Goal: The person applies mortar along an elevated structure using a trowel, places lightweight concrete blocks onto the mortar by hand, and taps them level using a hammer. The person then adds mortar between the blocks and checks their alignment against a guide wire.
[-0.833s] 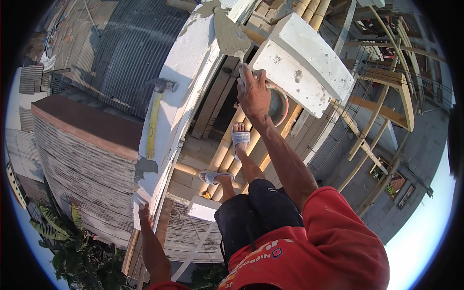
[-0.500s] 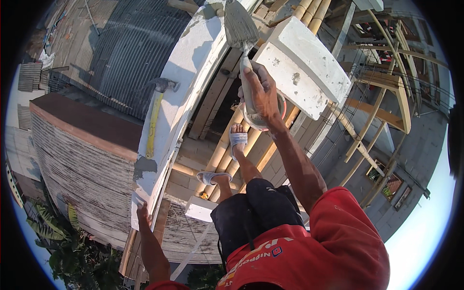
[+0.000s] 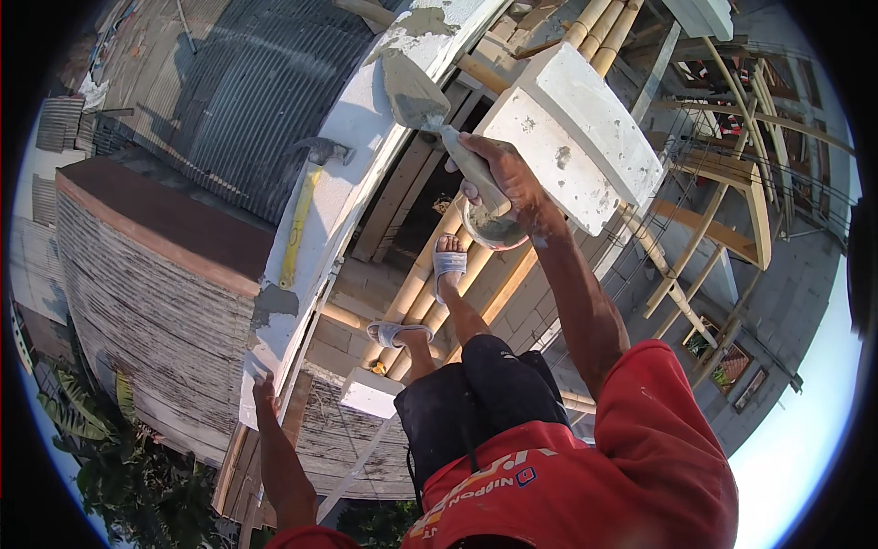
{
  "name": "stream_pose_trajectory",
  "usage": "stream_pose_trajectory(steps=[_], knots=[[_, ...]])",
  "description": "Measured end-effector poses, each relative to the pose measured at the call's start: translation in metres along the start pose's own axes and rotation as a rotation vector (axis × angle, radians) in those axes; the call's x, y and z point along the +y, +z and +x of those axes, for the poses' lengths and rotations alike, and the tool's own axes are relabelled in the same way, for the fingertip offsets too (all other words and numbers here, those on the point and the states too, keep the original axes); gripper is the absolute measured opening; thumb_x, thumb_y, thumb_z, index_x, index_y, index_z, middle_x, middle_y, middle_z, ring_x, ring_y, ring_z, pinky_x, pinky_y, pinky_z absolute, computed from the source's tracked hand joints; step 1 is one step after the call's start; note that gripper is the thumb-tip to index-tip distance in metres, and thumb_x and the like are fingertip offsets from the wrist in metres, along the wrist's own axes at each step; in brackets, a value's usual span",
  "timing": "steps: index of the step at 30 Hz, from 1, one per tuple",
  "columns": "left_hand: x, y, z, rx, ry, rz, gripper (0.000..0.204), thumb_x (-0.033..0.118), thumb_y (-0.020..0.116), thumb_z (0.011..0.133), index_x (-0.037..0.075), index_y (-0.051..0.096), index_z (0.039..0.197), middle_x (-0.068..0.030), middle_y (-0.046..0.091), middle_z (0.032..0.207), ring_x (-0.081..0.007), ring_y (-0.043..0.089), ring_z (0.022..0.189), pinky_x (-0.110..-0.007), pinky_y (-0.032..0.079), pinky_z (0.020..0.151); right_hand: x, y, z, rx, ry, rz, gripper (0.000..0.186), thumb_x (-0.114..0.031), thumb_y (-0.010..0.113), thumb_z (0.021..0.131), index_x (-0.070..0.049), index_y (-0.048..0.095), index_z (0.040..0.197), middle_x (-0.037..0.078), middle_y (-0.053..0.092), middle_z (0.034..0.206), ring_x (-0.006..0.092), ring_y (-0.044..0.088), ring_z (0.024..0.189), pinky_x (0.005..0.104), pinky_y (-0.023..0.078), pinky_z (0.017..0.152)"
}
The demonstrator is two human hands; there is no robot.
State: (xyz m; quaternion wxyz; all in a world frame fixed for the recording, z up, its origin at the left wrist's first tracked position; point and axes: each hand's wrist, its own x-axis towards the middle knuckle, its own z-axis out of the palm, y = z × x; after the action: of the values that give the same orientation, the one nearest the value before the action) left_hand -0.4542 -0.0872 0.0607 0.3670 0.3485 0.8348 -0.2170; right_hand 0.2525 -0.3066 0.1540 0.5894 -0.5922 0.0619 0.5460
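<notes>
My right hand (image 3: 512,183) is closed round the handle of a trowel (image 3: 416,96), its blade coated with grey mortar and held over the inner edge of a white block wall (image 3: 352,137). Just below that hand is a round bucket (image 3: 494,229) with grey mortar inside, partly hidden by the hand and handle. My left hand (image 3: 265,392) grips the near end of the wall top; some of its fingers are hidden. Between my hands, a claw hammer (image 3: 297,220) with a yellow handle lies on the wall. Patches of mortar (image 3: 276,306) stick to the wall top.
My sandalled feet stand on bamboo poles (image 3: 419,284) above a gap beside the wall. White blocks (image 3: 567,137) are stacked at the right of the bucket. Corrugated roofing (image 3: 247,101) lies beyond the wall at left. Bamboo and timber framing (image 3: 704,238) fills the right side.
My right hand has tilted the trowel, swinging its blade left and down toward the wall. More of the bucket shows. My left hand remains at the wall's near end.
</notes>
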Motion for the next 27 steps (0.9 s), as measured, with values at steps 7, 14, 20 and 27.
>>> stream_pose_trajectory(steps=[7,14,20,27], knots=[[-0.005,-0.004,-0.003,0.025,0.056,-0.015,0.088,0.044,0.067,0.097,0.016,0.017,0.164,-0.0157,0.035,0.162,-0.0383,0.042,0.141,-0.061,0.042,0.103,-0.04,-0.046,0.053,0.046,-0.306,-0.334,0.046,-0.049,0.065,0.097,-0.003,0.068,0.101,0.004,0.062,0.078,0.0093,0.058,0.055,0.0257,0.047,0.049],[-0.007,-0.008,-0.02,0.081,0.109,-0.028,0.088,0.041,0.065,0.098,0.008,0.015,0.163,-0.0186,0.032,0.164,-0.0379,0.037,0.147,-0.055,0.038,0.111,-0.039,-0.032,0.066,0.171,-0.258,-0.065,0.053,-0.049,0.066,0.097,0.003,0.063,0.108,0.007,0.06,0.077,0.0106,0.056,0.057,0.0239,0.049,0.051],[-0.012,0.003,-0.009,0.088,0.167,-0.066,0.086,0.035,0.067,0.097,0.002,0.019,0.161,-0.0199,0.039,0.16,-0.0339,0.044,0.143,-0.05,0.039,0.111,0.008,0.018,0.029,0.02,-0.094,-0.184,0.049,-0.048,0.065,0.098,-0.002,0.061,0.114,0.007,0.062,0.089,0.0111,0.057,0.06,0.0247,0.047,0.052],[-0.001,0.028,-0.003,0.205,0.377,0.153,0.079,0.038,0.072,0.09,-0.01,0.044,0.146,-0.032,0.059,0.136,-0.0411,0.06,0.127,-0.041,0.047,0.105,0.065,0.002,-0.034,0.071,-0.079,-0.348,0.049,-0.051,0.057,0.102,-0.003,0.063,0.102,0.003,0.056,0.064,0.0102,0.054,0.051,0.0258,0.046,0.049]])
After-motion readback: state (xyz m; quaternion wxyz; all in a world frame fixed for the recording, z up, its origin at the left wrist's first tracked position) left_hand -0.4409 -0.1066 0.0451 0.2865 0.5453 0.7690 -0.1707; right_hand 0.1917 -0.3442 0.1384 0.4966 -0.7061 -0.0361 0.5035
